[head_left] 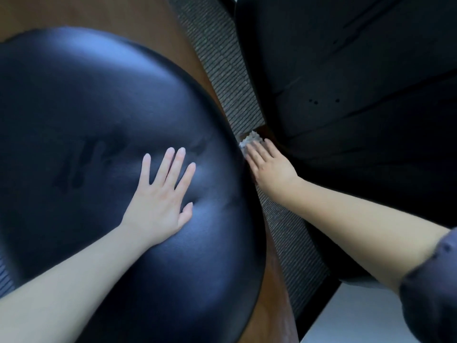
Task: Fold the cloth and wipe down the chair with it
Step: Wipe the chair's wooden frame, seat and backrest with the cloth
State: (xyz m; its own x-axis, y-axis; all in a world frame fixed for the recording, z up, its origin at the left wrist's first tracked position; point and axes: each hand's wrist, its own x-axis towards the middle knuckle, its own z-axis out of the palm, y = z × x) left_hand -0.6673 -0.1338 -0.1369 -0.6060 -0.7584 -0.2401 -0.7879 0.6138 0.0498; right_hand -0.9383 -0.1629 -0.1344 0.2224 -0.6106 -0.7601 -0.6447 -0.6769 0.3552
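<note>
**Wipe status: cloth at right seat edge, pressed not gripped**

Head view:
- left hand (158,196) lies flat on the black padded chair seat (86,107). Fingers are straight and spread, palm down, holding nothing. Reads as bracing.
- right hand (269,164) reaches down past the seat's right rim, fingers straight and close together over the white cloth (251,139). No curl or pinch shows, so the cloth is pressed under the fingers rather than gripped.
- Only a small crumpled corner of the cloth shows beyond the fingertips. Can't tell the fold state or layer count.
- The cloth sits just beside the seat rim, over brown wood (274,280). Chair frame or floor, can't tell.
- A ribbed grey strip (222,58) runs alongside, with dark furniture (358,70) to the right. A dark sleeve (432,280) is pushed up the right forearm.

Judgement: this is the wiping step, working the seat's side and edge. The seat top probably still needs a pass.

Risks:
- With a flat-hand hold and no pinch, a stroke along the side could let the cloth slide out and drop.
- The fingers cover nearly all of the cloth. If it bunches, bare skin drags on the surface and smears it.
- The left palm on the glossy seat likely leaves prints, so that patch would need a wipe last.
- The gap to the dark furniture is tight, and a wide stroke could catch knuckles or snag the cloth.
</note>
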